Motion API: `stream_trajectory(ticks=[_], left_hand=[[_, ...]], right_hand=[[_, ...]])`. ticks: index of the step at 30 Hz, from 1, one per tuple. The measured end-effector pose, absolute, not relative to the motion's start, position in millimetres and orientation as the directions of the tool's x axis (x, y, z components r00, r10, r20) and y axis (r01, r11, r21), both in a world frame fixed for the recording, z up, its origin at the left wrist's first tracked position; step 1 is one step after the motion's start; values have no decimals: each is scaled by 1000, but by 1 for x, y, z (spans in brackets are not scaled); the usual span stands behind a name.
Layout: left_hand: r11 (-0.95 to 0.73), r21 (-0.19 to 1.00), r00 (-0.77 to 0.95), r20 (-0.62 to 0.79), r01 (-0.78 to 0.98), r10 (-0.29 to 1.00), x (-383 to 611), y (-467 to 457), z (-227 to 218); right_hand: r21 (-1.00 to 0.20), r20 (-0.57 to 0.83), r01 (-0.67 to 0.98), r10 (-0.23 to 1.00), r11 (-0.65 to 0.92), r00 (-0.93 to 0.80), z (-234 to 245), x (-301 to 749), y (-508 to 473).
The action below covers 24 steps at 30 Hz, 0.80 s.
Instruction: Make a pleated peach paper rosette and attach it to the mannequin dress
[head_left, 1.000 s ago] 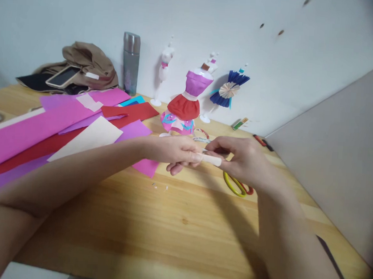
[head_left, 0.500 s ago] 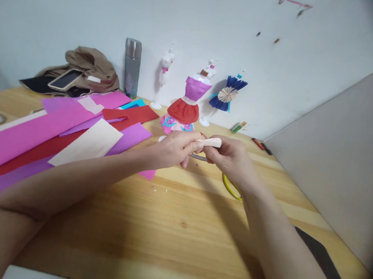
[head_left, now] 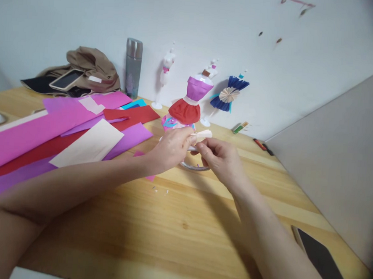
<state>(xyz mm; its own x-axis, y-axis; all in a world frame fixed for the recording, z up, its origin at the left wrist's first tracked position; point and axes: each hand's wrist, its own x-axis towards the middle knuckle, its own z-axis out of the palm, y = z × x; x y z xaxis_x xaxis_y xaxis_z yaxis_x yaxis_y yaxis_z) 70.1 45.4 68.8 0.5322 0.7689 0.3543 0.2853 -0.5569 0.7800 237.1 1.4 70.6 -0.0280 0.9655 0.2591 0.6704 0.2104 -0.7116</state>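
Observation:
Just in front of the dressed doll form, my left hand (head_left: 175, 149) is closed around a pleated piece of cream paper (head_left: 202, 135), whose fanned end points right. Opposite it, my right hand (head_left: 220, 158) pinches a narrow whitish strip (head_left: 192, 148) between thumb and fingers. The strip runs toward my left fingers, and its far end is hidden. Below the fingers shows the lower arc of a grey-white ring (head_left: 195, 167); its upper part is covered. The doll form wears a purple paper top (head_left: 199, 89) and a red paper skirt (head_left: 185, 111).
Pink, red, purple and cream paper sheets (head_left: 89, 144) overlap on the left. Behind are a grey bottle (head_left: 133, 69), brown cloth (head_left: 90, 66), a phone (head_left: 66, 79), a bare doll form (head_left: 167, 71) and a navy paper dress (head_left: 229, 93). A dark flat object (head_left: 321, 261) lies at right.
Both hands have shifted slightly left with the cream paper. More of the grey-white ring shows below them. The yellow loop beside my right wrist is now out of sight.

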Motion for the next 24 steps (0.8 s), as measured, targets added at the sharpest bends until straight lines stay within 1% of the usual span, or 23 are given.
stream_trajectory(ticks=[6, 9, 12, 18, 21, 24], left_hand=[[-618, 693, 472, 432, 372, 769, 74, 54, 64], [-642, 643, 453, 466, 418, 760, 76, 58, 61], [-652, 616, 453, 475, 442, 755, 76, 60, 60], [-656, 578, 468, 462, 485, 753, 74, 62, 61], [-660, 559, 477, 457, 503, 751, 74, 61, 62], [-673, 540, 498, 455, 505, 738, 74, 61, 61]], right_hand=[[-762, 228, 618, 973, 193, -22, 69, 234, 2], [-764, 247, 609, 969, 213, -29, 67, 231, 1], [-712, 313, 651, 949, 262, -39, 62, 227, -1], [-541, 451, 774, 890, 328, -62, 53, 225, -6], [-514, 478, 785, 875, 347, -74, 55, 226, -8], [-511, 466, 790, 881, 340, -79, 61, 225, -11]])
